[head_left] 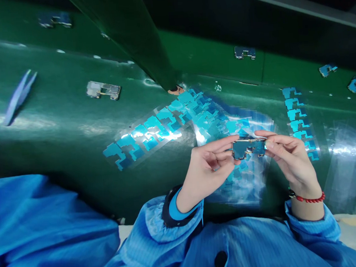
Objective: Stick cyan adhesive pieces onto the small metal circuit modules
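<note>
Both hands hold one small circuit board [248, 148] above the green work surface [66, 130]. My left hand [209, 166] pinches the board's left end with thumb and fingers. Its right end is pinched by my right hand [291, 161], which wears a red bead bracelet at the wrist. The board's face looks partly covered with blue film. Under my hands lie clear sheets [243, 186] carrying cyan stickers.
A strip of cyan stickers [147, 136] lies to the left, another strip [300, 121] to the right. Blue tweezers [19, 96] rest far left. A bare circuit board [103, 90] and several other boards [245, 52] lie further back. A dark green post [133, 34] rises behind.
</note>
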The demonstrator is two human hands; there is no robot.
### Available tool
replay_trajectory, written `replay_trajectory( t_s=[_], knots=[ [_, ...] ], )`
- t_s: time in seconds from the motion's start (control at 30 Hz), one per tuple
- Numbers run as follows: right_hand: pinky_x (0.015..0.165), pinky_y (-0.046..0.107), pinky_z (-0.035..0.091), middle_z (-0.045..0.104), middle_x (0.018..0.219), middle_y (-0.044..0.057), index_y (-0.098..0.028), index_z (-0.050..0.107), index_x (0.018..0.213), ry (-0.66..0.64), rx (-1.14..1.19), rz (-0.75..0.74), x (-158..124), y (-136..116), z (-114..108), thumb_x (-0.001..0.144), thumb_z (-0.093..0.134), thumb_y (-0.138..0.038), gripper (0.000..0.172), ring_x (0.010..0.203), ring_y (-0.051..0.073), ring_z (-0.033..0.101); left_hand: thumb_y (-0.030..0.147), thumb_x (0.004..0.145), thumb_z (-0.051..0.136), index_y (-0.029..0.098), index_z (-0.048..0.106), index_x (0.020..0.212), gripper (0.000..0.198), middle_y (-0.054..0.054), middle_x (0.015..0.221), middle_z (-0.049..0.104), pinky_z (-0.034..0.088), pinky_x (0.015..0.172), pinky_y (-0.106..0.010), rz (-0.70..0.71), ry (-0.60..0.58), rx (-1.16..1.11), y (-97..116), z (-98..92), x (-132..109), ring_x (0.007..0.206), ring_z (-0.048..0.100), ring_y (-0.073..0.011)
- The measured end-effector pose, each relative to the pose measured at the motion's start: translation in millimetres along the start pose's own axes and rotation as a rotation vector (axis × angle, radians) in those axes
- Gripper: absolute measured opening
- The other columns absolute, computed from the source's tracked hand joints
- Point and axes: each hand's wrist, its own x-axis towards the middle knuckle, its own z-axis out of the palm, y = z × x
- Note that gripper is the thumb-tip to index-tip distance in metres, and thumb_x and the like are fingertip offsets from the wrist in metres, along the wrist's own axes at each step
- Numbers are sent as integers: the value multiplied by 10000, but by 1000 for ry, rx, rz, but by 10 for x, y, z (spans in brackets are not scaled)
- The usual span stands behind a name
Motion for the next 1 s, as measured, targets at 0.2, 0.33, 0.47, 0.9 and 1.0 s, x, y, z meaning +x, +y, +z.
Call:
replay_trajectory(
  t_s=[0.2,0.33,0.47,0.9,1.0],
  knots=[
    [660,278,553,735,1092,49,-257,768,758,-21,13,-9,1,-11,-5,782,758,-273,31,985,212,672,78,708,647,175,730,1113,425,11,757,785,664,729,-321,-1,-13,-23,32,7,3,739,755,-202],
    [668,301,560,734,1096,59,-255,767,761,-26,8,-2,4,-11,-6,782,757,-278,33,1060,245,656,67,679,655,163,740,1085,426,5,751,784,665,727,-334,-35,-17,-2,90,10,8,758,758,-222],
    [662,295,557,739,1081,57,-256,766,751,-17,3,-15,4,-10,-3,779,761,-281,38,1070,249,655,81,685,651,173,732,1101,434,18,717,777,663,720,-334,-24,-14,6,86,7,8,728,754,-209],
    [655,301,551,740,1084,51,-256,758,752,13,-31,-26,5,12,-6,779,761,-302,53,915,208,682,122,687,678,149,735,1107,424,8,636,744,646,718,-320,-98,6,63,159,16,-4,648,734,-193],
    [640,294,547,744,1069,50,-255,757,738,19,-25,-24,5,8,5,770,767,-302,57,891,203,682,123,704,677,172,732,1118,420,56,555,682,648,746,-331,-91,-5,38,123,12,-9,592,700,-156]
  ],
)
